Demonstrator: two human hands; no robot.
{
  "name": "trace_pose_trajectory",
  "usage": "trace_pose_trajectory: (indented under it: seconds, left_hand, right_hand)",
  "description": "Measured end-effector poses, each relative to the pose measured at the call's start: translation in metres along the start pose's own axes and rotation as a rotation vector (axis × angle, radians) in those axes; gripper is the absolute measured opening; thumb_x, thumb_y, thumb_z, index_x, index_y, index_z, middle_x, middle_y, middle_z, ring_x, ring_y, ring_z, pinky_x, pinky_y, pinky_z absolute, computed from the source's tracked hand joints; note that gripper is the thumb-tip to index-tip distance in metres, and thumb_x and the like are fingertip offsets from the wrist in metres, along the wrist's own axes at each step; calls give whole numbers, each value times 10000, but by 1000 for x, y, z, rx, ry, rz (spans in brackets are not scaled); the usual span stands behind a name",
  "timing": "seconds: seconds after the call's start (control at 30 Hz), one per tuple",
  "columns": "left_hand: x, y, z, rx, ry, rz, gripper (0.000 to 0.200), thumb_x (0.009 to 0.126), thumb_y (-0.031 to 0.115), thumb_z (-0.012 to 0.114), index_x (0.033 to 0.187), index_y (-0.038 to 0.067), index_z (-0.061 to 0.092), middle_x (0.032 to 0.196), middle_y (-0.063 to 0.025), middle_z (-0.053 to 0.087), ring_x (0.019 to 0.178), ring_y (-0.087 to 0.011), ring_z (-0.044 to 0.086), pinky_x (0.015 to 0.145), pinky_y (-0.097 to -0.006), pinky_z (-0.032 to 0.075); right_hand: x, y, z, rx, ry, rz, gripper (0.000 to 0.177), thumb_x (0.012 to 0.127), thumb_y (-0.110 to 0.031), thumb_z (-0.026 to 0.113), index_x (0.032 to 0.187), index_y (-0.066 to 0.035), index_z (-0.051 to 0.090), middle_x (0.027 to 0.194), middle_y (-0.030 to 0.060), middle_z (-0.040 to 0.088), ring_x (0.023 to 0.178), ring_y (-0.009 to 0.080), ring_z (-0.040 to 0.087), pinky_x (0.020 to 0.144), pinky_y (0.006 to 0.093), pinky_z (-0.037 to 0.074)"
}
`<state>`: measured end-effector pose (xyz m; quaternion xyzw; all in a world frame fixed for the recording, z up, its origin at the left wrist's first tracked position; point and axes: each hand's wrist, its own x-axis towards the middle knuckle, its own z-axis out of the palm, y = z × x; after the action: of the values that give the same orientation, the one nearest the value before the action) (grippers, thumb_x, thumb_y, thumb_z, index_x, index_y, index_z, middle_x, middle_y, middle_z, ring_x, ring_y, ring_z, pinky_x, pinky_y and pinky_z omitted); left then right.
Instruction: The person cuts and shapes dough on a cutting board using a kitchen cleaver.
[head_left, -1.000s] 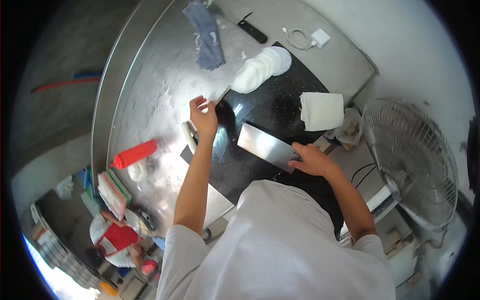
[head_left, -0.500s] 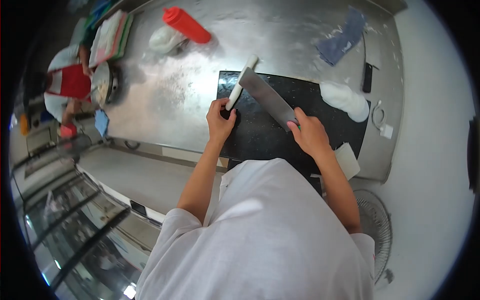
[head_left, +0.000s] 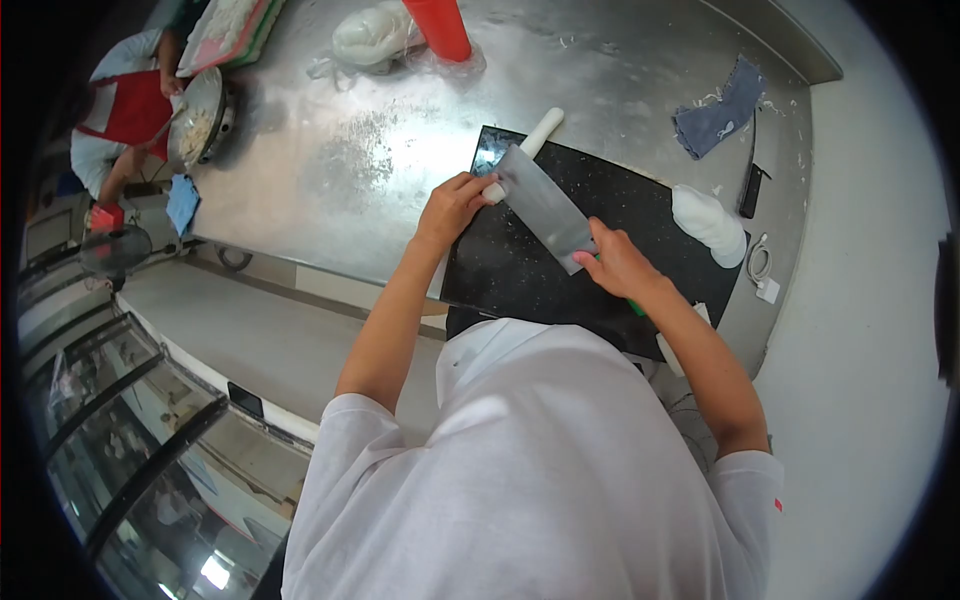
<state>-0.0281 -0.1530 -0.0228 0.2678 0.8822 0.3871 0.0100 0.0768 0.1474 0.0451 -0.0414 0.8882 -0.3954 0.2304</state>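
My right hand grips a cleaver with a broad grey blade; a bit of green handle shows below the palm. The blade lies slantwise across a long, smooth white stick, hiding its middle. At the stick's near end, the fingers of my left hand are closed on it, close to the blade. Whether the edge has cut into the stick is hidden. Beneath both is a black board with small white specks. A thick white roll rests at the board's right end.
On the steel table are a red squeeze bottle, a white plastic bag, a blue-grey cloth, a black-handled knife and a coiled cable. At left, a person in a red apron works at a pan.
My left hand has shifted up and right along with the stick, and its fingers now sit nearer the blade. The cleaver crosses the stick lower down. The view has shifted slightly.
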Motion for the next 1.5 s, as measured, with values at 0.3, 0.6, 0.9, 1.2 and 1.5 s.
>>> trace_pose_trajectory:
  seconds: [0.3,0.6,0.9,1.2,1.5]
  left_hand:
    - [-10,-21,5,-297,71,-14,193,836,-20,768,1012,23,701,969,-125,641,789,-279,665,685,-374,539]
    - [-7,-29,-5,-146,78,155,145,831,50,772,942,30,681,973,-114,643,907,-327,657,789,-414,552]
    - [2,-29,-6,-193,2,47,216,847,26,745,1046,34,662,1046,-138,616,977,-349,642,795,-408,551]
    - [-5,3,-43,-509,36,-93,103,951,29,663,1042,24,616,972,-117,710,852,-231,705,787,-344,569]
    - [-17,106,70,46,-950,569,302,733,93,863,987,61,704,1043,-139,673,1105,-343,654,938,-452,554]
  right_hand:
    - [-44,-52,38,-42,393,244,359,987,-237,659,1239,-15,532,834,297,687,854,515,673,745,580,528]
    - [-21,-101,34,-342,238,259,305,993,-206,636,1195,-3,529,837,301,688,834,533,671,738,581,548]
    - [-1,-91,98,-264,314,328,312,979,-184,657,1172,-2,493,843,310,688,874,541,668,745,591,542]
    - [-77,-103,150,138,924,333,335,956,-244,720,1111,-10,537,901,273,717,897,506,691,751,516,545]
    - [-169,-127,229,757,1572,738,314,997,-198,702,1208,-51,522,706,-8,528,478,65,456,409,252,369]
